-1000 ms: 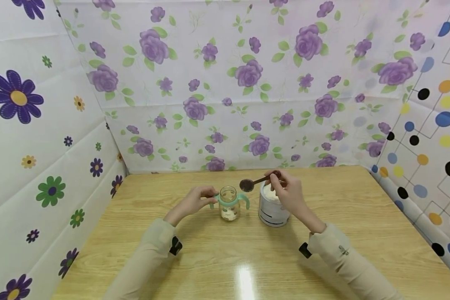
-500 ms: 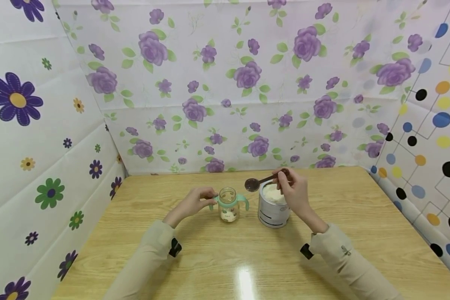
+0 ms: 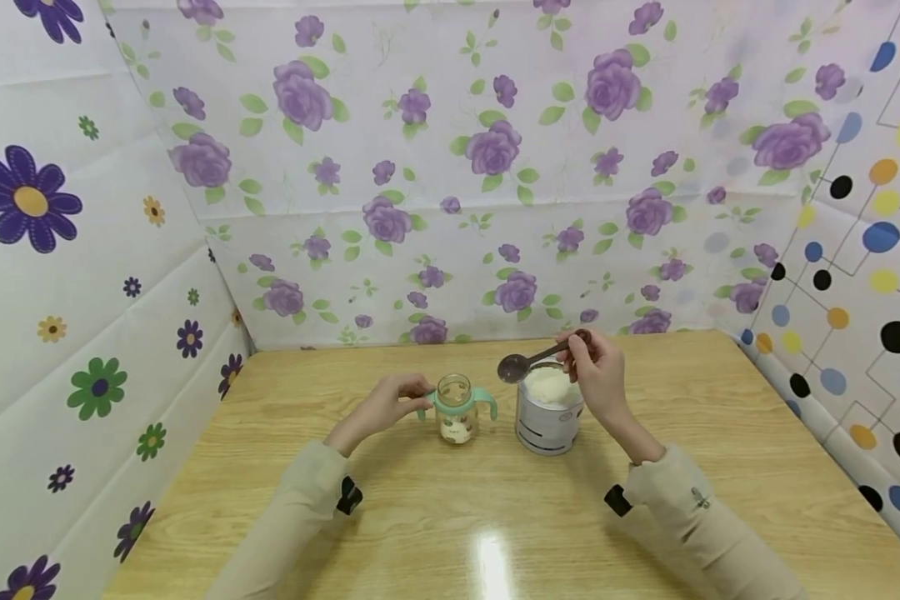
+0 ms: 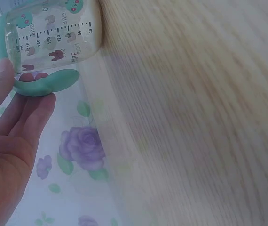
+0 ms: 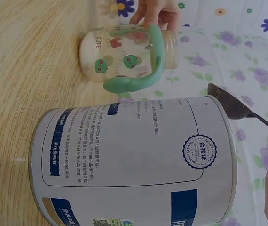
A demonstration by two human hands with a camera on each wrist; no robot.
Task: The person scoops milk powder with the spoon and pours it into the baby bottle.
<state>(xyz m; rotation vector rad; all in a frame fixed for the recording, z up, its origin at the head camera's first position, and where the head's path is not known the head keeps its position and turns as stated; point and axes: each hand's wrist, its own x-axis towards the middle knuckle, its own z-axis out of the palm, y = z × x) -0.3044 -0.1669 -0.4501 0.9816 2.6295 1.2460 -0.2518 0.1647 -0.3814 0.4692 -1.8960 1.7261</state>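
Observation:
A clear baby bottle (image 3: 455, 414) with a mint-green collar and two handles stands upright and uncapped on the table. My left hand (image 3: 394, 402) pinches its left handle; in the left wrist view, thumb and fingers lie around that green handle (image 4: 40, 86). To the bottle's right is an open white can (image 3: 547, 425) of cream-coloured powder (image 3: 552, 386). My right hand (image 3: 597, 375) holds a dark brown spoon (image 3: 513, 367) by the end of its handle, above the can. The spoon's bowl is dark inside and sits over the can's left rim, pointing toward the bottle.
The wooden table (image 3: 465, 508) reaches back to a flowered cloth wall (image 3: 450, 183). Patterned cloth also hangs at the left and right sides. Both forearms come in from the front, a black strap piece (image 3: 350, 496) at the left wrist.
My right hand has drawn the spoon rightward, from the gap near the bottle to the can's left rim, uncovering more of the powder. The left hand and bottle stay in place.

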